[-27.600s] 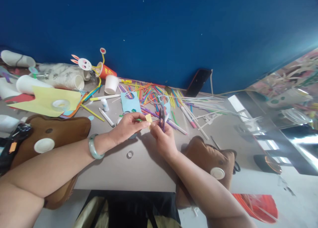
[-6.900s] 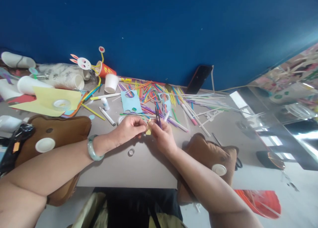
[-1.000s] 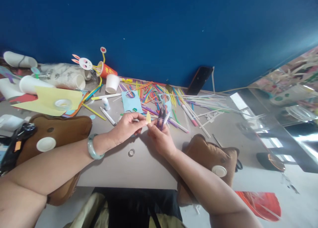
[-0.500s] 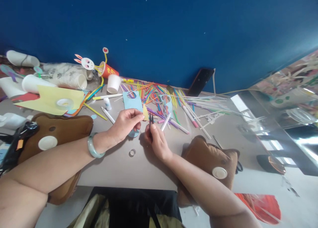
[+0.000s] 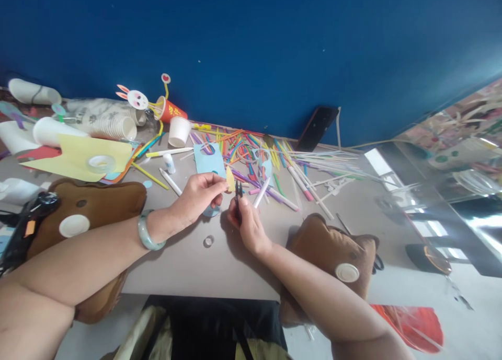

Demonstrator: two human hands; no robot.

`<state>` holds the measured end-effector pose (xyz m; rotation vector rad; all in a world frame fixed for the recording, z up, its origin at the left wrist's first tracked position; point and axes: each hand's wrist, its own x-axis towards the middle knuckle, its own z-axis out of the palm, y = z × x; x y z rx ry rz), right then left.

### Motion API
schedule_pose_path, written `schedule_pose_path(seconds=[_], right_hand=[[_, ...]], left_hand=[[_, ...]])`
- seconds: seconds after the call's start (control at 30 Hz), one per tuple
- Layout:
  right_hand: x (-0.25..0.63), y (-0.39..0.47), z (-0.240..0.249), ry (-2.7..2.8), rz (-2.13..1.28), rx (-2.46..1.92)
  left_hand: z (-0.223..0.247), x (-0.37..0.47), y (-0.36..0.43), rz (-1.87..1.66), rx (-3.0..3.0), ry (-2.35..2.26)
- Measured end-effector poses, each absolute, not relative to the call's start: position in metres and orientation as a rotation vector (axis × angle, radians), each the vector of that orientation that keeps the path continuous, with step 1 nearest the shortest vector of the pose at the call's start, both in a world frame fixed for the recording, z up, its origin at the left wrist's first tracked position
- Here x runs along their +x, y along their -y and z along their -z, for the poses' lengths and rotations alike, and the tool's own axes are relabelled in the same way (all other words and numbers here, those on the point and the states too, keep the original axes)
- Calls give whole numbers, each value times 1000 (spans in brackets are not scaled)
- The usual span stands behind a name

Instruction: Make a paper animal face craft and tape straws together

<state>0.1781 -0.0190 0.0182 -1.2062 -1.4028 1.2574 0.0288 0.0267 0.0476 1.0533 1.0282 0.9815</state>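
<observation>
Left hand (image 5: 204, 194) pinches yellow paper piece (image 5: 230, 179); right hand (image 5: 250, 221), at its 4 o'clock, grips dark snips (image 5: 238, 194). Red cup (image 5: 175, 111), 11 o'clock from both: yellow lettering, illegible.

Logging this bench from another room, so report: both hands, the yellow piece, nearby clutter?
Left hand: pinching yellow piece. Right hand: holding dark snips, tips slightly parted. White marker lying just beyond right hand.

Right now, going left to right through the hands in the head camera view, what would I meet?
Brown cushion → bracelet → left hand → yellow paper piece → right hand holding dark snips → second brown cushion.
</observation>
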Motion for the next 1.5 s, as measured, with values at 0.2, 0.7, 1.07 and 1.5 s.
schedule_pose_path(seconds=[0.2,0.7,1.07,1.5], right_hand=[[178,18,-18,1327,-1301,-1210],[189,9,-21,1151,-1104,-1241],[190,8,-19,1154,-1100,-1225],[188,9,-19,1109,-1111,-1229]], left_hand=[[-51,30,-26,-971,1075,-1045],[-43,28,-25,-733,1289,-1007],[-43,27,-24,-674,1364,-1010],[-40,27,-25,-678,1373,-1004]])
